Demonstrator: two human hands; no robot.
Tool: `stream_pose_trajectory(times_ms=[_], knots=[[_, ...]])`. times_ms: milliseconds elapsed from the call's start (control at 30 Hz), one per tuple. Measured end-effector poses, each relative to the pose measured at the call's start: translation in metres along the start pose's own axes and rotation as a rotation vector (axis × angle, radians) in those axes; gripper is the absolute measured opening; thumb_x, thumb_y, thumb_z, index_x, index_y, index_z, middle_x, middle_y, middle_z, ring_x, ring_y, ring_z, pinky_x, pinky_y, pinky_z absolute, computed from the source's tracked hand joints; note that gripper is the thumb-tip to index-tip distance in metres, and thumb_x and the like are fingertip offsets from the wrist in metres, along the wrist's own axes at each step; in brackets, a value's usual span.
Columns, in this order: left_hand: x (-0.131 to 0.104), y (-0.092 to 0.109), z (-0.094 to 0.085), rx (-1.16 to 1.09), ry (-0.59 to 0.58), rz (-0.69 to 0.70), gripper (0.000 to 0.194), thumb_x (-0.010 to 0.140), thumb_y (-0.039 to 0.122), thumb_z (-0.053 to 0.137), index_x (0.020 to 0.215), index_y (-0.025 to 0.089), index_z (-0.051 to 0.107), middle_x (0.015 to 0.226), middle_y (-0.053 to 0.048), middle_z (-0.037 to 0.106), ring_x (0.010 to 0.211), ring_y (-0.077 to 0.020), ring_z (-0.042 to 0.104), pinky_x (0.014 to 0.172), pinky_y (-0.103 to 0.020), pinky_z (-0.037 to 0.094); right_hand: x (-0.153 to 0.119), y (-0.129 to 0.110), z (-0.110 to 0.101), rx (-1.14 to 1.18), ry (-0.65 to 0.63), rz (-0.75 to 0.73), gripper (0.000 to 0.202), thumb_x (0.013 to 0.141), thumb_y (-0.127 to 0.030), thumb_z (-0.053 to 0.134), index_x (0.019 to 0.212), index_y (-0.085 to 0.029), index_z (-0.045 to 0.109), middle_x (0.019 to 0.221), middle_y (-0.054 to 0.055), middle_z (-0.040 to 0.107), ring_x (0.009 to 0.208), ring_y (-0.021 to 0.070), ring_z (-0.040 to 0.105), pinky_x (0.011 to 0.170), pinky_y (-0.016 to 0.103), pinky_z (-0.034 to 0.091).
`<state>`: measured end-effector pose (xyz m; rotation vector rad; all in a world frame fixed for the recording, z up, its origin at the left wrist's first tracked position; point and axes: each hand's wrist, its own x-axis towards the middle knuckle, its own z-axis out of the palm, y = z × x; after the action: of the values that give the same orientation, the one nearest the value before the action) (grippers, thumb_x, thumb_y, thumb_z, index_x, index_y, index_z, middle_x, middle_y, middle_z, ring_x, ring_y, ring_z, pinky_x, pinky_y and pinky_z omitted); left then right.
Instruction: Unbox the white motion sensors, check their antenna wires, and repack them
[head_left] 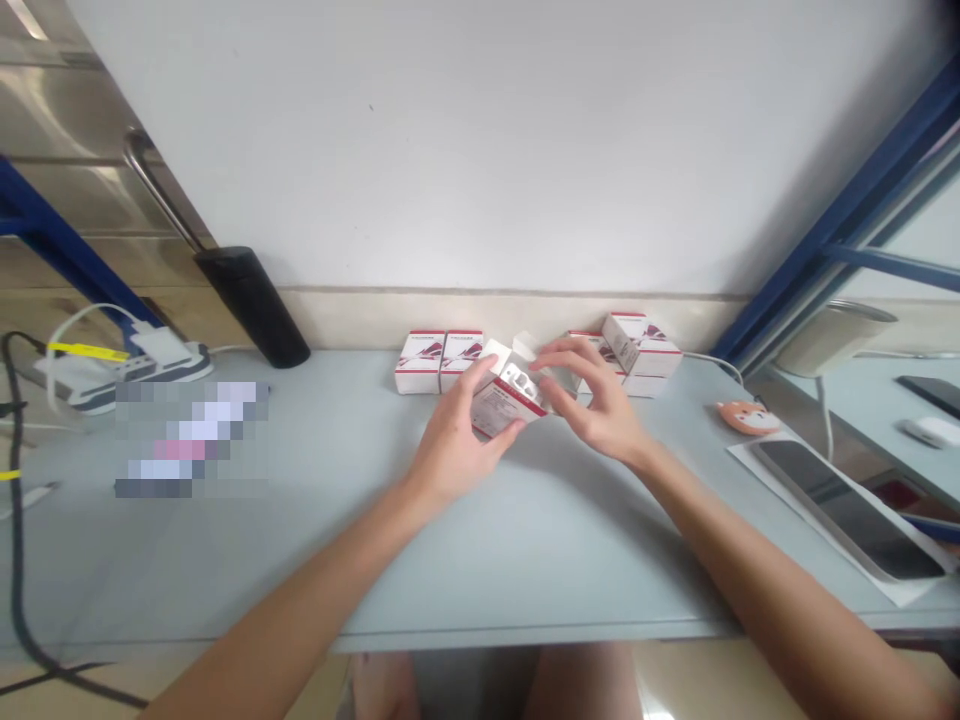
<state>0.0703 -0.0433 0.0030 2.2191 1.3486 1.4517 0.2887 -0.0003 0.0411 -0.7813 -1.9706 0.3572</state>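
A small white and red box (504,408) is tilted above the desk with its top flaps up, and white contents show inside. My left hand (457,440) grips it from the left, thumb on the near face. My right hand (592,400) is at the box's right side, fingers curved and apart by the raised flaps; nothing can be seen held in it. Behind and left stand two closed boxes (420,365) side by side. Several more boxes (652,360) are stacked behind my right hand, which partly hides them.
On the grey-blue desk (480,560), a black cylinder (255,305) stands at the back left, near a power strip (172,375) with cables and a blurred-out item. At right are an orange and white object (748,417) and a dark flat device (847,505) on white paper.
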Motion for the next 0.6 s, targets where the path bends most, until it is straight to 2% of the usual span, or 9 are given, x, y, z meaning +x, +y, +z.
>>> stream_pose_trajectory(times_ms=[67, 133, 267, 400, 467, 533, 600], knots=[[0.001, -0.006, 0.002, 0.021, -0.078, 0.028, 0.098, 0.088, 0.028, 0.083, 0.165, 0.035, 0.022, 0.166, -0.012, 0.045, 0.15, -0.0307, 0.049, 0.12, -0.045, 0.046, -0.001, -0.001, 0.0, -0.071, -0.006, 0.052, 0.023, 0.102, -0.03, 0.057, 0.114, -0.03, 0.076, 0.13, 0.008, 0.063, 0.12, 0.0283, 0.062, 0.105, 0.049, 0.05], [0.002, -0.011, 0.003, 0.078, -0.104, 0.078, 0.1, 0.089, 0.023, 0.081, 0.166, 0.037, 0.019, 0.164, -0.012, 0.047, 0.148, -0.0311, 0.05, 0.119, -0.047, 0.046, -0.002, -0.001, 0.0, -0.106, -0.014, 0.124, 0.026, 0.103, -0.034, 0.055, 0.113, -0.03, 0.078, 0.137, 0.009, 0.061, 0.119, 0.0287, 0.063, 0.101, 0.048, 0.053], [0.004, -0.015, 0.001, 0.234, -0.045, 0.139, 0.087, 0.089, 0.021, 0.08, 0.16, 0.04, 0.034, 0.146, -0.01, 0.058, 0.134, -0.0321, 0.06, 0.11, -0.048, 0.051, -0.002, -0.004, 0.001, 0.025, -0.038, 0.237, 0.026, 0.1, -0.046, 0.062, 0.108, -0.028, 0.08, 0.142, 0.009, 0.061, 0.127, 0.0301, 0.061, 0.105, 0.048, 0.052], [0.003, -0.011, -0.004, 0.381, -0.034, 0.156, 0.078, 0.088, 0.02, 0.081, 0.154, 0.039, 0.044, 0.134, -0.008, 0.06, 0.121, -0.0298, 0.064, 0.101, -0.044, 0.053, 0.003, -0.004, 0.0, 0.263, -0.032, 0.365, 0.023, 0.089, -0.048, 0.078, 0.096, -0.026, 0.078, 0.136, 0.007, 0.065, 0.128, 0.0291, 0.061, 0.11, 0.048, 0.048], [0.003, -0.01, -0.006, 0.442, -0.029, 0.175, 0.074, 0.089, 0.019, 0.08, 0.152, 0.039, 0.047, 0.133, -0.008, 0.061, 0.118, -0.0293, 0.064, 0.101, -0.043, 0.052, 0.007, 0.001, -0.002, 0.418, 0.032, 0.417, 0.028, 0.086, -0.049, 0.08, 0.093, -0.024, 0.073, 0.128, 0.008, 0.069, 0.12, 0.0277, 0.066, 0.101, 0.045, 0.053], [0.003, -0.011, -0.008, 0.481, -0.006, 0.17, 0.072, 0.09, 0.02, 0.079, 0.152, 0.039, 0.048, 0.133, -0.008, 0.061, 0.119, -0.0297, 0.064, 0.102, -0.043, 0.051, 0.009, 0.009, -0.006, 0.51, 0.16, 0.446, 0.031, 0.087, -0.051, 0.078, 0.094, -0.023, 0.067, 0.116, 0.007, 0.073, 0.108, 0.025, 0.07, 0.091, 0.04, 0.056], [0.004, -0.014, -0.01, 0.492, 0.021, 0.144, 0.072, 0.09, 0.02, 0.078, 0.152, 0.038, 0.048, 0.135, -0.008, 0.061, 0.121, -0.0302, 0.063, 0.103, -0.043, 0.05, 0.01, 0.021, -0.01, 0.429, 0.256, 0.482, 0.032, 0.089, -0.053, 0.075, 0.099, -0.024, 0.065, 0.107, 0.006, 0.074, 0.097, 0.0231, 0.072, 0.084, 0.037, 0.056]])
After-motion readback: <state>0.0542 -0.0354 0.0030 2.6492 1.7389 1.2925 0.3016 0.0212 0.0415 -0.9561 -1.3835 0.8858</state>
